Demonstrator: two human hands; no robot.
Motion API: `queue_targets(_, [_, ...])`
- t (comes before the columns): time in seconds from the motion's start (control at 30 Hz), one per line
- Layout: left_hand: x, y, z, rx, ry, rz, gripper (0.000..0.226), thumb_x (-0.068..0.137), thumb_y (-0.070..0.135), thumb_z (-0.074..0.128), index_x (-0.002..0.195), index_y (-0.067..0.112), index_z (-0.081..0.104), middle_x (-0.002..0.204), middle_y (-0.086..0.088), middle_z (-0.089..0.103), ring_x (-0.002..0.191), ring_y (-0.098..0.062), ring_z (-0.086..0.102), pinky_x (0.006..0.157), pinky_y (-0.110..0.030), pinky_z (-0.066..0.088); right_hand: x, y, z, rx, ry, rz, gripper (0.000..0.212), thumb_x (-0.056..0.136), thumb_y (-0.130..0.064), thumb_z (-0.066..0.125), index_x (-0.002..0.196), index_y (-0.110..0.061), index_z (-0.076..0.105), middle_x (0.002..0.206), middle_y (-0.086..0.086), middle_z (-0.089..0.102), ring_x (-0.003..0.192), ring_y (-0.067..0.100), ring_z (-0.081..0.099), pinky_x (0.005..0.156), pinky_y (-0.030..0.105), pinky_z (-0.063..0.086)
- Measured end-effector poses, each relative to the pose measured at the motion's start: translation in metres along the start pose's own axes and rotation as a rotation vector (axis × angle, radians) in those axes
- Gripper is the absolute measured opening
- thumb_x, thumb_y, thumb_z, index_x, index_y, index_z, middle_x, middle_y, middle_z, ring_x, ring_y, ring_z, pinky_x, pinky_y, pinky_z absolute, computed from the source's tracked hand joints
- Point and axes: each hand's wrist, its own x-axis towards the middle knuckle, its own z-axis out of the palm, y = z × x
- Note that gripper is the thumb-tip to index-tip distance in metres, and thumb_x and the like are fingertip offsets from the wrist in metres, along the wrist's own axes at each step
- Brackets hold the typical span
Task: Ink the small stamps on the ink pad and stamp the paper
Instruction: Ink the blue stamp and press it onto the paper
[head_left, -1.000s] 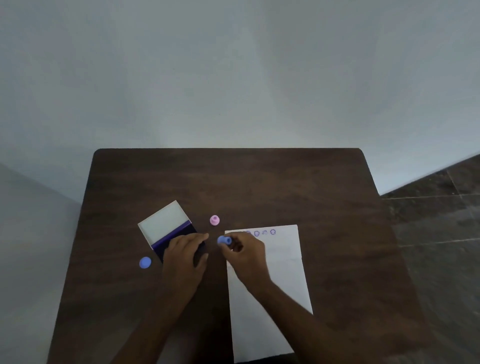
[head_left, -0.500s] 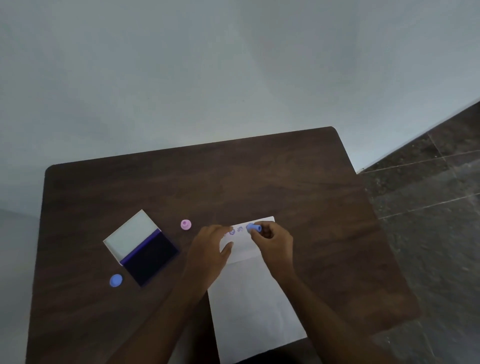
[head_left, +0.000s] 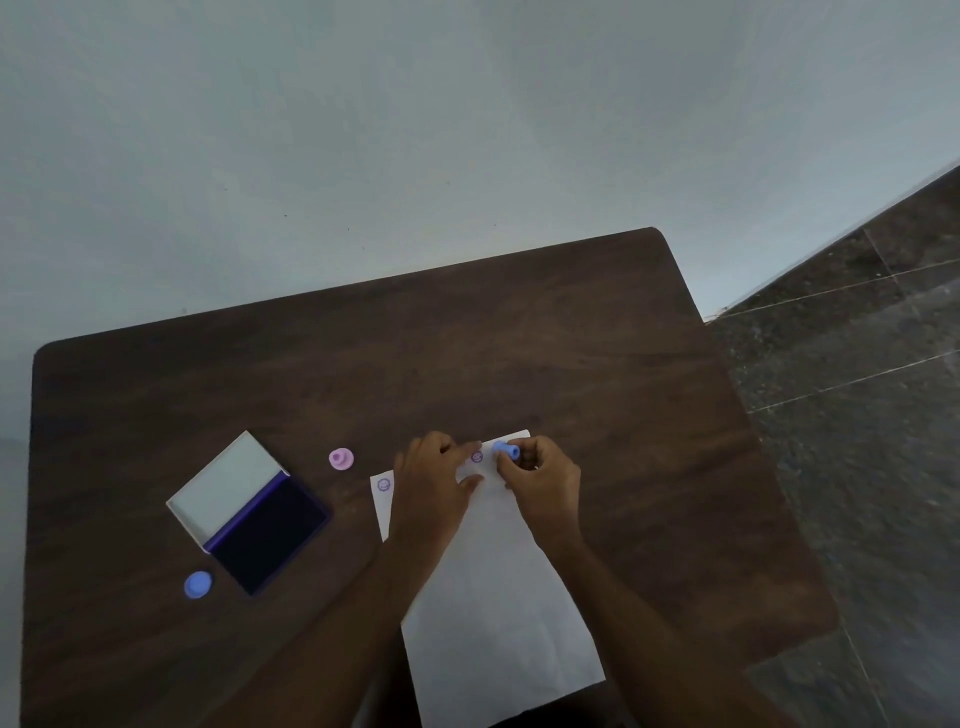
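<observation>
A white sheet of paper (head_left: 498, 597) lies on the dark wooden table (head_left: 571, 364), with small purple face prints along its far edge. My right hand (head_left: 543, 483) pinches a small blue stamp (head_left: 505, 450) at the paper's far right corner. My left hand (head_left: 434, 483) rests flat on the paper's top edge, fingers spread, covering some prints. The open ink pad (head_left: 270, 535), dark blue with its white lid folded back, sits to the left. A pink stamp (head_left: 341, 459) stands between pad and paper. Another blue stamp (head_left: 198, 584) lies at the pad's near left.
The table's right edge drops to a dark tiled floor (head_left: 857, 415). A pale wall (head_left: 415, 130) rises behind the table's far edge.
My left hand left the ink pad and came to rest on the paper. My right hand carried the blue stamp from beside the pad to the paper's far right corner. The view swung right.
</observation>
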Motion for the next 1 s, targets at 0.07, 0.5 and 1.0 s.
queue_targets(0.07, [0.0, 0.0, -0.001, 0.015, -0.002, -0.01, 0.04, 0.076, 0.039, 0.078, 0.113, 0.026, 0.071, 0.101, -0.001, 0.067, 0.089, -0.016, 0.056, 0.078, -0.022, 0.032, 0.0, 0.0, 0.001, 0.005, 0.005, -0.014, 0.018, 0.078, -0.035, 0.075, 0.082, -0.03, 0.058, 0.072, -0.026, 0.055, 0.062, -0.001, 0.057, 0.055, -0.003, 0.04])
queue_targets(0.5, [0.003, 0.004, 0.0, 0.095, 0.021, -0.085, 0.038, 0.054, 0.033, 0.094, 0.085, 0.021, 0.076, 0.078, -0.002, 0.065, 0.073, -0.02, 0.059, 0.069, -0.029, 0.035, -0.002, 0.007, 0.011, -0.013, 0.045, -0.092, 0.021, 0.077, -0.023, 0.078, 0.088, -0.014, 0.062, 0.078, -0.012, 0.059, 0.062, -0.002, 0.056, 0.059, -0.005, 0.039])
queue_targets(1.0, [0.004, 0.004, 0.002, 0.13, -0.014, -0.129, 0.034, 0.071, 0.044, 0.082, 0.097, 0.024, 0.072, 0.097, 0.001, 0.066, 0.091, -0.017, 0.056, 0.081, -0.032, 0.036, 0.0, 0.007, 0.019, -0.042, 0.024, -0.116, 0.021, 0.079, -0.022, 0.076, 0.092, -0.01, 0.064, 0.083, -0.007, 0.061, 0.065, 0.002, 0.056, 0.068, 0.007, 0.048])
